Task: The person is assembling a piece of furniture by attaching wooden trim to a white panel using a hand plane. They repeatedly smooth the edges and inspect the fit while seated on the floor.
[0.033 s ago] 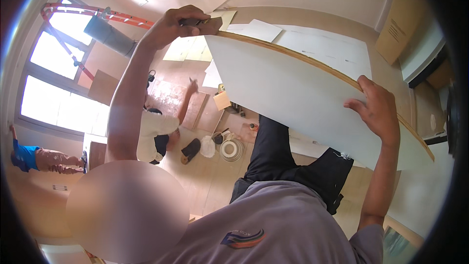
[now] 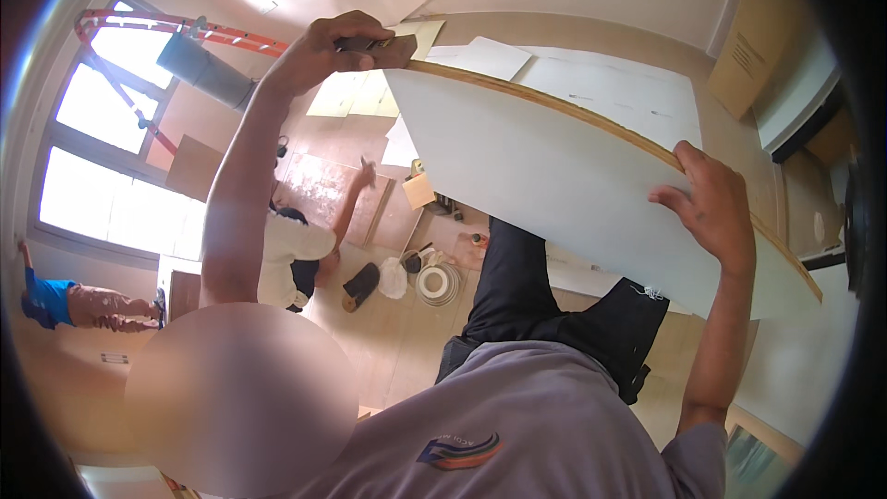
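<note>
A long white-faced board (image 2: pixel 527 157) slants across the view, with its tan plywood edge (image 2: pixel 545 99) uppermost. My left hand (image 2: pixel 333 51) is closed around a dark, block-shaped hand tool (image 2: pixel 399 52), which sits against the board's far left corner. Its underside is hidden, so its exact kind is unclear. Toward the right end, my right hand (image 2: pixel 711 203) grips the same edge. The thumb lies over the white face, and the other fingers are mostly out of sight behind the board.
White panels (image 2: pixel 610 92) lie beyond the board. On the floor are a coiled white hose or cable (image 2: pixel 437 285) and a dark shoe (image 2: pixel 361 286). A co-worker in a white top (image 2: pixel 300 245) is at the left; another person in blue (image 2: pixel 51 300) stands farther off. An orange ladder (image 2: pixel 231 35) stands by the windows.
</note>
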A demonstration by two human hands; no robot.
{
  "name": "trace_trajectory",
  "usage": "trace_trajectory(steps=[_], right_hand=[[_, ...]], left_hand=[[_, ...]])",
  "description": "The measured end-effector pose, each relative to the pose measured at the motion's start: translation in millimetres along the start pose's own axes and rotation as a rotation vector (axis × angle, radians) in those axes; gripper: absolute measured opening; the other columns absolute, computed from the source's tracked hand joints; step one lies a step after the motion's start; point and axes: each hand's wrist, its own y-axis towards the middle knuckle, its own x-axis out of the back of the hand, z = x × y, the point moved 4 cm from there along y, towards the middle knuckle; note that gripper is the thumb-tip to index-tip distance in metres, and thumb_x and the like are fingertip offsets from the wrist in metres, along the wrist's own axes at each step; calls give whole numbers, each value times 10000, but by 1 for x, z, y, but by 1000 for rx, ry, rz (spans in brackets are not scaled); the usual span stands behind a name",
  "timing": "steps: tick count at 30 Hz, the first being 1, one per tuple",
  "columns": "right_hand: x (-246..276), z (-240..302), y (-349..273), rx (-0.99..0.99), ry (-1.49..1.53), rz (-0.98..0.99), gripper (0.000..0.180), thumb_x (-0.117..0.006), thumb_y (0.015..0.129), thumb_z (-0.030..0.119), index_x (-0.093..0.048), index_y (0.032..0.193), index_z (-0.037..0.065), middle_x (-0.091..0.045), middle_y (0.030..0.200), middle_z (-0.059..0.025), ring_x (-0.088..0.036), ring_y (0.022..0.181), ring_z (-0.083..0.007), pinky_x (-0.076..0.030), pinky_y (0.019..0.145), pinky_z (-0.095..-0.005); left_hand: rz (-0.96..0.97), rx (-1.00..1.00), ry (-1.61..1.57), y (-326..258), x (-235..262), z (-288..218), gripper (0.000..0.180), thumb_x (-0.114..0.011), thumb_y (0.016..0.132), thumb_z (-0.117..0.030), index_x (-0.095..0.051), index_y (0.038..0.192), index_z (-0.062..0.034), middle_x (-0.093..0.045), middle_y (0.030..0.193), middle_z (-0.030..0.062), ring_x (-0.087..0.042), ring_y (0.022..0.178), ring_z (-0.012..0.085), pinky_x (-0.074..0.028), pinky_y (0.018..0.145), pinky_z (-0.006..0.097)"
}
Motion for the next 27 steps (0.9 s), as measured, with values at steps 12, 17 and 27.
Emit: trace_trajectory(steps=[12, 17, 27], right_hand=[[10, 12, -6, -69, 8, 29, 568, -841, 813, 435, -597, 1155, 53, -715, 945, -175, -707, 911, -396, -533, 783, -464], [8, -1, -17, -89, -44, -55, 629, -858, 803, 446, -593, 1239, 78, -760, 1007, -156, -744, 952, -346, -554, 815, -441], [7, 2, -10, -87, -25, -21, 598, -845, 822, 425, -609, 1243, 72, -769, 1062, -145, -746, 999, -339, -564, 857, -441]], left_hand=[[179, -496, 182, 50, -145, -120, 495, -872, 819, -232, -753, 1280, -97, -626, 1161, 90, -619, 1120, 256, -490, 980, 383], [104, -494, -344, 59, -125, -182, 470, -817, 900, -151, -689, 1343, -57, -717, 1230, 57, -672, 1141, 202, -525, 1007, 349], [-57, 99, 85, -11, 9, -9, 464, -793, 844, -63, -714, 1301, -46, -710, 1176, 32, -658, 1100, 173, -522, 983, 328]])
